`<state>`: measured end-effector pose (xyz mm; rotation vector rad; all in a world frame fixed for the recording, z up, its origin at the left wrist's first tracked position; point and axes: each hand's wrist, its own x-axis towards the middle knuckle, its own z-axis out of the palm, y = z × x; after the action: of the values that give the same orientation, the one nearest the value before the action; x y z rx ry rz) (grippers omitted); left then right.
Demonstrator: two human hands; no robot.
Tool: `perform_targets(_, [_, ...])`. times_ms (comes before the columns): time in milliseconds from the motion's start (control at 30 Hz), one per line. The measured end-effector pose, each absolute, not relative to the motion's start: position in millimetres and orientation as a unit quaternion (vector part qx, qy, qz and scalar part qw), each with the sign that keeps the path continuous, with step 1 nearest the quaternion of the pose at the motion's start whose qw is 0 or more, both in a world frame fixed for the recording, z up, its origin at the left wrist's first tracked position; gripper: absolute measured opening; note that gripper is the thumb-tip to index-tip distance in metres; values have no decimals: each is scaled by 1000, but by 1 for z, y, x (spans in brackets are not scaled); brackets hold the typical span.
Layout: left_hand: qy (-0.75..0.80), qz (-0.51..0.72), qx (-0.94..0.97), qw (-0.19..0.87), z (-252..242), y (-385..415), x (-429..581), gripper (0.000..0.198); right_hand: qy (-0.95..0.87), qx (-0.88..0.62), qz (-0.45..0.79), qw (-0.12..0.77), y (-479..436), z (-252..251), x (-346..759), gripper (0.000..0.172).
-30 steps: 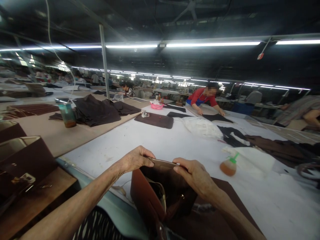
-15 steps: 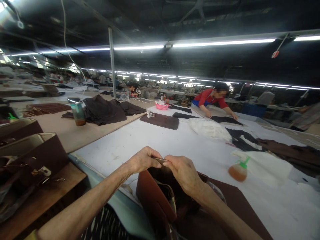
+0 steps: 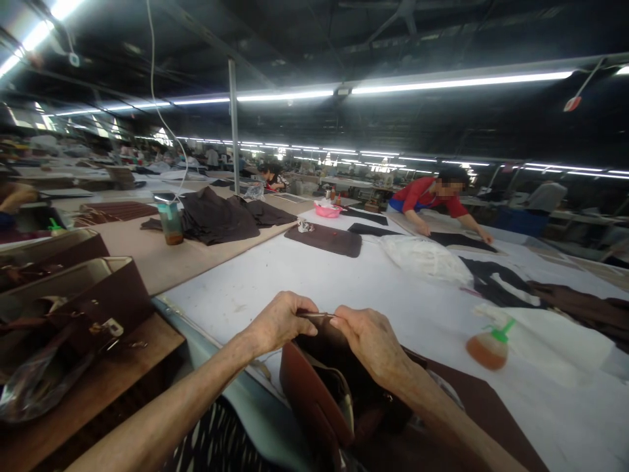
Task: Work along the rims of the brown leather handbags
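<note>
In front of me on the white table stands an open brown leather bag (image 3: 312,387), its dark inside partly hidden by my forearm. My left hand (image 3: 280,321) pinches the bag's far top edge between thumb and fingers. A short way to the right, my right hand (image 3: 368,341) pinches the same edge. Between the two pinches a short stretch of thin brown edge shows, raised above the bag's opening. A large flat brown flap or panel (image 3: 481,400) spreads out to the right beneath my right forearm.
Other brown bags (image 3: 113,288) with metal clasps stand on a wooden surface at left. A green-nozzled bottle of amber liquid (image 3: 489,347) is at right. Beyond lie a flat brown piece (image 3: 324,240), a pink basin (image 3: 327,210) and dark cloth (image 3: 216,216). A co-worker in red (image 3: 422,193) leans over a table.
My hands have moved slightly apart along the bag's edge, and more of it shows between them. The view has turned a little to the left.
</note>
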<state>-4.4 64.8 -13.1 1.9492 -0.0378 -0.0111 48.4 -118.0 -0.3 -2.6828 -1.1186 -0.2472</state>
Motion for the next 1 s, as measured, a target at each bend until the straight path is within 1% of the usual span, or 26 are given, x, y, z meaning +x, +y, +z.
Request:
perform_targets(100, [-36, 57, 936, 344, 1, 63, -13, 6, -383, -913, -89, 108, -118, -1, 49, 27])
perform_targets(200, [-80, 102, 983, 130, 9, 62, -18, 4, -379, -916, -91, 93, -116, -1, 51, 27])
perform_targets(267, [-106, 115, 987, 46, 7, 62, -17, 6, -376, -918, -91, 86, -114, -1, 51, 26])
perform_targets(367, [-123, 122, 985, -14, 0, 64, -13, 7, -375, -918, -100, 77, -113, -1, 50, 27])
perform_targets(467, [-127, 109, 986, -22, -2, 65, -12, 9, -376, -919, -101, 67, -114, 0, 49, 29])
perform_targets(667, [-81, 97, 991, 45, 9, 61, -16, 20, -383, -915, -102, 74, -116, -1, 49, 31])
perform_targets(733, [-63, 91, 991, 80, 10, 61, -16, 21, -388, -912, -100, 88, -117, -1, 49, 31])
perform_targets(867, [-57, 107, 974, 190, 6, 64, -13, 20, -396, -907, -93, 112, -118, -1, 50, 31])
perform_targets(933, [-61, 107, 967, 224, 4, 65, -11, 20, -395, -907, -98, 107, -118, -1, 50, 31])
perform_targets(1000, [-66, 100, 964, 237, 4, 65, -10, 19, -393, -909, -104, 92, -119, -1, 52, 30])
